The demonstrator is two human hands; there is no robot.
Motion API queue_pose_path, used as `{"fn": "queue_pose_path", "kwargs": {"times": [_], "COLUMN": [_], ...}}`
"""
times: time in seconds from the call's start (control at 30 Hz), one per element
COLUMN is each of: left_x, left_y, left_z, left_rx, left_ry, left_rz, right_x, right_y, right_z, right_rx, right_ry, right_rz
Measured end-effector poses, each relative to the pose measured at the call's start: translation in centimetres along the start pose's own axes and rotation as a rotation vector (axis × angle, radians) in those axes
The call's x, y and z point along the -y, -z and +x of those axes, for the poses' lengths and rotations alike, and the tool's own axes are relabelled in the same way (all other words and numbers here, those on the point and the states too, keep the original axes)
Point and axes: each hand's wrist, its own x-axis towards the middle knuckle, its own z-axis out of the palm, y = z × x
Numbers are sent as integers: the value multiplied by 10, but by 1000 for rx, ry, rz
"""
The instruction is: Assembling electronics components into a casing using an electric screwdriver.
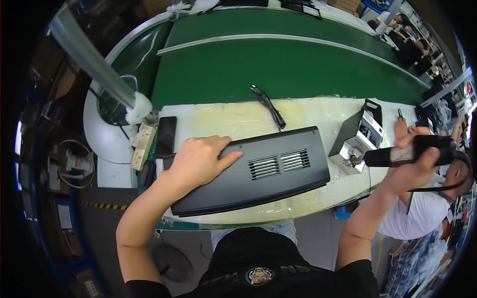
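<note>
A long dark grey casing (238,186) with two slotted vents lies at a slant on the pale covered table. Resting on its left part is my left hand (198,158), thumb spread away and fingers laid toward the far edge. My right hand (408,175) is wrapped around a black electric screwdriver (380,157), held level off to the right. The screwdriver's tip points left at the front of a grey metal screw feeder (346,144); whether it touches I cannot tell. Beyond the casing lies a bundled black power cord (271,108) with its plug.
A green conveyor belt (278,64) runs along the table's far side. At the left stand a black flat object (166,136), a power strip (143,147) and a metal post (94,54). Close at the right sits a person in a white shirt (415,213).
</note>
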Motion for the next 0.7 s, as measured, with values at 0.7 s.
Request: {"fn": "queue_pose_path", "kwargs": {"times": [0.7], "left_x": [8], "left_y": [-3], "left_z": [-1], "left_rx": [-62], "left_ry": [-113], "left_rz": [50], "right_x": [56], "right_y": [-200], "right_z": [-50], "right_rx": [587], "right_ry": [-74], "right_rz": [375]}}
